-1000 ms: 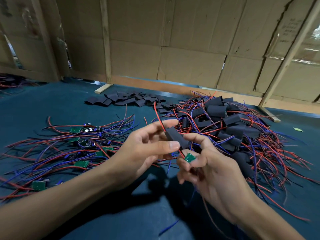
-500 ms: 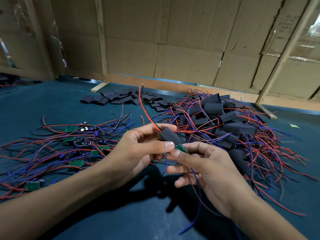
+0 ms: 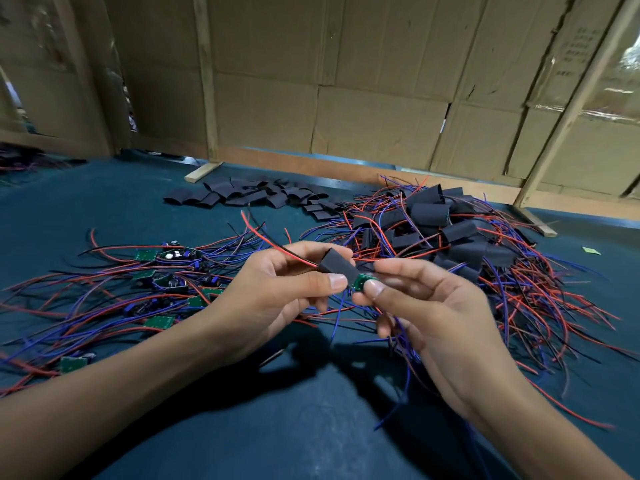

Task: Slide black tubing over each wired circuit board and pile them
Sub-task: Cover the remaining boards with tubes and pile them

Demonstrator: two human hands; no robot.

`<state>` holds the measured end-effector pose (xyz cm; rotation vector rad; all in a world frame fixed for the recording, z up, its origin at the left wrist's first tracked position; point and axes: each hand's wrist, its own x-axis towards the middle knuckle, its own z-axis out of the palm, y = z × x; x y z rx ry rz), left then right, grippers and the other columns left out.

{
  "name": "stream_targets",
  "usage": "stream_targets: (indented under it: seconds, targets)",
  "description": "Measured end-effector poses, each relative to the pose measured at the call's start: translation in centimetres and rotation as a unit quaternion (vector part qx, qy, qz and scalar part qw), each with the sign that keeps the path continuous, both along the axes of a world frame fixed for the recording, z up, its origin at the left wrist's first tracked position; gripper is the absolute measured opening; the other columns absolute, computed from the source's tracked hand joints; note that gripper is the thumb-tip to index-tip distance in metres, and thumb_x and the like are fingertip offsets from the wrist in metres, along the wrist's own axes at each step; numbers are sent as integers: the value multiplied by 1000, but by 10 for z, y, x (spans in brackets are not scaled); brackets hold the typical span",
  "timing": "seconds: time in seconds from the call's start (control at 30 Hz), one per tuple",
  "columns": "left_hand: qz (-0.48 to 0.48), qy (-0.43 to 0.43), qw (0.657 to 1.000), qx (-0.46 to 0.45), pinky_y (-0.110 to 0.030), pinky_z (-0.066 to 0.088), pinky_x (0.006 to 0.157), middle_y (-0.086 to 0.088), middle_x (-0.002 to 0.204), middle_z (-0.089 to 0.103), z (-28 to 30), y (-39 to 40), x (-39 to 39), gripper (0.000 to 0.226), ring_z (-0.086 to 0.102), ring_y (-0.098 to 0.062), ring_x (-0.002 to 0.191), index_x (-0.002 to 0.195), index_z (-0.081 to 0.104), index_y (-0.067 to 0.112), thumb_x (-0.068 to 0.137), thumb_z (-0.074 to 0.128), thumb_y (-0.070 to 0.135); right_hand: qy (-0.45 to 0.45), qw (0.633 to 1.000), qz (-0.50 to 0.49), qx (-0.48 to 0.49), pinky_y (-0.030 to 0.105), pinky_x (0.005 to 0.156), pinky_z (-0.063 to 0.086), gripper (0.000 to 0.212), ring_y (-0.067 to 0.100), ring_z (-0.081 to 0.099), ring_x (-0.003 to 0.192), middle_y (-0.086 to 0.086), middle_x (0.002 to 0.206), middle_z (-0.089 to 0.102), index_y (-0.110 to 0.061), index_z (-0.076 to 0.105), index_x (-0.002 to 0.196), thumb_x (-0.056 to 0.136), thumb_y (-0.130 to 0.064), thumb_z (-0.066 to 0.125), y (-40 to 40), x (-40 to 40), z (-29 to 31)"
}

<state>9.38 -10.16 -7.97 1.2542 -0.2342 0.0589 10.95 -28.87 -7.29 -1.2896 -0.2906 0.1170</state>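
Note:
My left hand [image 3: 277,292] pinches a short piece of black tubing [image 3: 336,265] between thumb and fingers. Red and black wires come out of the tubing's far end toward the upper left. My right hand [image 3: 426,313] pinches a small green circuit board [image 3: 361,281] that sticks out of the tubing's near end, with blue wires hanging below it. A pile of tubed boards [image 3: 450,237] lies at the right. Bare wired boards [image 3: 152,282] lie spread at the left. Loose flat tubing pieces [image 3: 249,195] lie in a row farther back.
The work surface is a dark teal mat [image 3: 311,427]. Cardboard panels [image 3: 346,98] on wooden posts wall off the far side. A wooden foot [image 3: 202,172] rests at the mat's back edge. A small green scrap [image 3: 591,250] lies at the far right.
The tubing has slid along the wires onto the green board, which now sits partly inside it. Both hands have drawn closer together around it.

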Motion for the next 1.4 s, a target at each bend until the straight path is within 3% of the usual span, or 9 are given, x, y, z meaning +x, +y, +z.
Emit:
stream_targets:
  seconds: [0.13,0.23,0.4,0.5,0.73,0.9,1.07,1.2,1.4]
  targets:
    - [2,11,1000,-3,-21,47,57,-11,89,70,0,0,1,32,55,-14,64,104,71,-2,73,69,0,-101,992,-12,-77,24,49,50,13,20,58,53,13,81,77,-6,76,85,73,-3,81,-5,2,1]
    - [-21,50,997,-52,-19,49,58,-9,86,70,1,-1,1,24,62,-12,68,94,76,3,72,68,1,-212,967,-57,-127,25,61,56,14,10,66,65,3,84,78,-12,79,81,78,1,80,-6,0,-4]
    - [-68,126,983,-113,-21,56,62,-4,78,70,-3,-2,1,11,69,-12,71,79,75,12,72,70,5,-485,824,-117,-268,25,91,53,8,10,73,99,0,103,76,-5,78,88,82,0,81,-14,5,-6]
    - [-67,95,989,-90,-22,55,61,-4,84,71,-3,-4,1,34,69,-12,71,107,74,11,74,71,6,-467,835,-124,-262,25,89,55,9,9,73,98,-2,101,76,-6,78,90,83,-3,81,-15,6,-7]
    - [-128,-14,991,24,-27,56,66,-19,118,71,-2,4,-1,42,72,-29,97,132,59,8,95,54,27,-201,973,-68,-94,14,54,47,12,3,61,56,2,78,77,-15,77,87,78,-8,80,-8,0,0]
    - [-116,-60,988,81,-27,51,60,-16,98,73,0,3,-1,38,70,-28,78,132,47,15,98,45,32,-106,993,-30,-53,18,44,41,20,11,52,48,10,71,72,-11,79,87,70,-19,82,-10,1,3]
    - [-93,19,995,-7,-26,38,48,-1,69,53,1,-7,-3,23,42,-13,53,104,69,26,92,51,31,-122,991,-33,-53,18,45,40,19,13,48,50,7,70,71,-14,79,86,69,-20,84,-10,1,2]
    - [-127,79,984,-98,-26,35,49,0,70,44,5,-14,-8,33,36,-13,53,109,69,20,85,51,35,-213,973,-60,-60,16,57,48,12,7,59,58,3,74,73,-12,78,82,71,-14,83,-6,-4,0]
    - [-113,139,980,-92,-26,37,52,-1,85,62,3,-23,-9,48,48,-11,59,116,74,18,86,56,51,-456,851,-124,-231,27,76,54,15,13,68,82,1,92,72,-4,75,95,82,-10,81,-6,-7,-8]
